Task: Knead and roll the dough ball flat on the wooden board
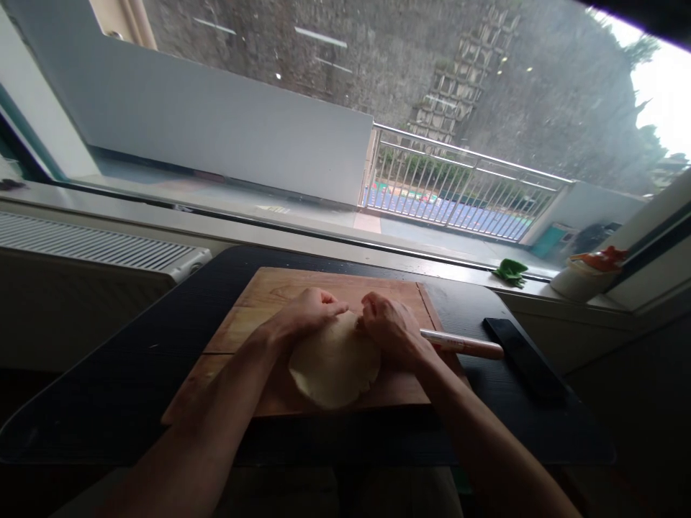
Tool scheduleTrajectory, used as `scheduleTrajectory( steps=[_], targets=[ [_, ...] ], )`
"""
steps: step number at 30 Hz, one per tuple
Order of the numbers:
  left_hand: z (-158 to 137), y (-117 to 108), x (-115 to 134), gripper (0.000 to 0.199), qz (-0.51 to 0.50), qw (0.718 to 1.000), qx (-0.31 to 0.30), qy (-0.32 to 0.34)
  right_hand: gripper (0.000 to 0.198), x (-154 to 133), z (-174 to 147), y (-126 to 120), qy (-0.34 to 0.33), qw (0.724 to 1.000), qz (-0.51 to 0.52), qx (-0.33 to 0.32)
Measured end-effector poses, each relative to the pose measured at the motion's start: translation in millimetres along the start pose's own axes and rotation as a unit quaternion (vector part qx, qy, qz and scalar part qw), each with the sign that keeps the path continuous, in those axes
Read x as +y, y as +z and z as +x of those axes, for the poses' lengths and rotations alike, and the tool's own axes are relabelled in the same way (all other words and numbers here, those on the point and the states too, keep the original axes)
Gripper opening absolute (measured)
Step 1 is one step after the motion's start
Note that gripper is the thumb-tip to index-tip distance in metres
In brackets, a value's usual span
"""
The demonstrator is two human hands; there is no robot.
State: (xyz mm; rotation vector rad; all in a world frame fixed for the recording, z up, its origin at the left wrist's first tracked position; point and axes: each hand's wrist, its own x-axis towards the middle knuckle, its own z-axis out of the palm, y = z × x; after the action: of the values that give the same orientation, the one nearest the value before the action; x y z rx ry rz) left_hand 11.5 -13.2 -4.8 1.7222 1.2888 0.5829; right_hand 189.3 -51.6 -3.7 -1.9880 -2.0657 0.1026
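A round, flattened sheet of pale dough (335, 367) lies over the near half of a wooden board (259, 306). At its far left edge my left hand (310, 308) is closed, thumb and fingers pinching the rim. Opposite, my right hand (389, 325) curls its fingers on the far right edge of the same sheet. Only a small gap separates the two hands; their fingertips partly hide the rim. The dough's near edge looks slightly uneven. Just beyond my right wrist a rolling pin (469, 345), or a similar light rod, sticks out past the board.
The board rests on a black table (134, 352). A dark phone (523, 356) lies at the right. On the windowsill are a green crumpled item (510, 272) and a white container (580, 280) with an orange top. A radiator (102, 248) stands left, below the window.
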Motion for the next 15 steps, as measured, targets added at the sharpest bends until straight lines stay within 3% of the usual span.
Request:
scheduleTrajectory(
  steps=[3,8,12,15],
  targets=[
    [-3.5,-0.3,3.4,0.031,0.016,0.999,-0.032,0.012,0.033,-4.8,14.8,8.5,0.017,0.999,0.033,0.007],
    [-1.4,2.7,3.7,0.029,0.041,0.998,-0.004,0.054,0.036,-2.5,39.8,14.2,0.054,0.997,0.031,0.046],
    [-0.2,2.6,1.7,0.028,0.044,0.996,-0.01,0.071,0.038,-11.4,24.8,12.1,0.014,0.992,0.047,0.112],
    [-2.7,0.3,1.6,0.03,0.044,0.996,-0.019,0.069,0.039,-8.6,5.7,-2.6,-0.007,0.985,0.106,0.139]
  ],
)
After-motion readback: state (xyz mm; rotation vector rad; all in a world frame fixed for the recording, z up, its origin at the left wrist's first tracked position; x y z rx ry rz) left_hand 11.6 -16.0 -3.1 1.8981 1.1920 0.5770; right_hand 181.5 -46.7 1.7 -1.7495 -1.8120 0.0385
